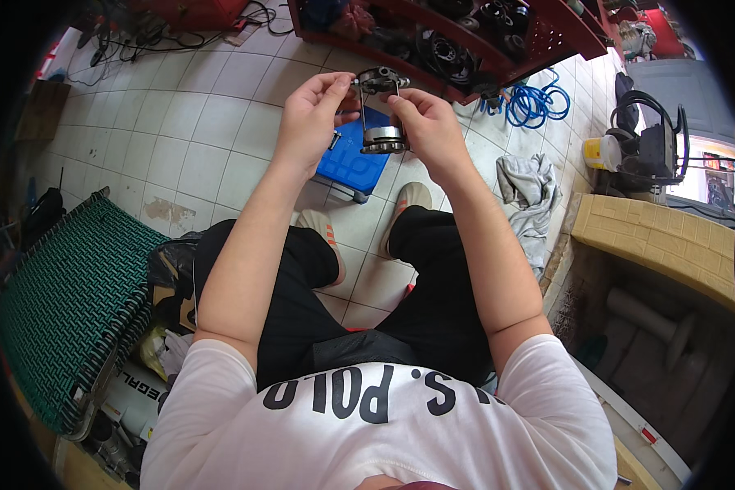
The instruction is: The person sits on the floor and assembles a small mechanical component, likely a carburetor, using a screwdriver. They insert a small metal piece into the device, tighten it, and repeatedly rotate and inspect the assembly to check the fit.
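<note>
Held up in front of me is a metal machine part (pixel 381 140) with a dark, irregular plate at its top, two long thin rods and a shiny, round ring with a toothed-looking edge at its lower end. My left hand (pixel 317 110) pinches the left side of the top plate between thumb and fingers. On the other side, my right hand (pixel 427 129) is closed at the right rod, thumb near its upper end. Some fingertips are hidden behind the part. Below it on the floor stands a blue plastic box or stool (pixel 353 167), partly covered by my hands.
A red metal rack (pixel 547 53) with dark parts stands ahead, a coiled blue hose (pixel 539 104) beside it. A grey cloth (pixel 529 200) lies on the tiles to the right, near a yellow ledge (pixel 661 237). A green woven seat (pixel 77 302) is at left.
</note>
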`<control>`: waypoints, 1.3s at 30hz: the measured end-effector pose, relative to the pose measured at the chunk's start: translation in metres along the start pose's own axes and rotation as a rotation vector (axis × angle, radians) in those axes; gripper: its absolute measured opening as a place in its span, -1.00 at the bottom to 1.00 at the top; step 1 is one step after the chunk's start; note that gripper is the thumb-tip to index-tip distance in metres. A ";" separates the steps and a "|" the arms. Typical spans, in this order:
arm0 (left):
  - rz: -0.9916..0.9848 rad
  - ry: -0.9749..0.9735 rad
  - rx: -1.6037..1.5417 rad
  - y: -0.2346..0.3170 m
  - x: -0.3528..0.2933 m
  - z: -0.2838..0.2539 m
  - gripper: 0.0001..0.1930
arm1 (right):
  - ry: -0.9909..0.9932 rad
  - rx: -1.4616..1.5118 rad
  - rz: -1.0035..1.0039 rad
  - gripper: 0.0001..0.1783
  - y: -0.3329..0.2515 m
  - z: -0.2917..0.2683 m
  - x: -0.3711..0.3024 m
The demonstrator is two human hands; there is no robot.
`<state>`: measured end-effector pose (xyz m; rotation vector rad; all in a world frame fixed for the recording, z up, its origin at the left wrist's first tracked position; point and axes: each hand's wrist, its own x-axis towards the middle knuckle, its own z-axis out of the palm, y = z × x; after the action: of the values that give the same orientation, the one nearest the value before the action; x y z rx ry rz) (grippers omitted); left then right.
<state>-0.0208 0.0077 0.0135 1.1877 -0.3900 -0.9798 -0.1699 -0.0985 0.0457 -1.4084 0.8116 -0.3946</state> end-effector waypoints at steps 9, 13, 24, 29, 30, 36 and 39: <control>0.090 0.004 0.065 -0.007 0.000 0.000 -0.73 | -0.054 0.409 0.100 -0.77 0.016 0.004 0.006; 0.111 0.007 0.046 -0.004 -0.005 0.007 -0.74 | -0.034 0.402 0.147 -0.82 0.005 0.006 -0.001; 0.133 -0.018 0.099 0.001 -0.007 0.013 -0.76 | -0.005 0.610 0.262 -0.81 0.021 0.004 0.005; 0.126 -0.028 0.036 0.004 -0.007 0.011 -0.78 | -0.001 0.571 0.245 -0.81 0.020 0.006 0.005; 0.118 -0.037 0.041 0.004 -0.007 0.010 -0.78 | -0.001 0.560 0.239 -0.82 0.020 0.006 0.005; 0.113 -0.067 0.057 0.005 -0.007 0.008 -0.76 | -0.002 0.545 0.227 -0.80 0.014 0.008 0.001; 0.121 -0.078 0.075 0.006 -0.007 0.009 -0.74 | 0.006 0.542 0.227 -0.80 0.013 0.008 0.000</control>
<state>-0.0285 0.0086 0.0236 1.1821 -0.5586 -0.9144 -0.1672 -0.0904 0.0327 -0.8030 0.7857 -0.4053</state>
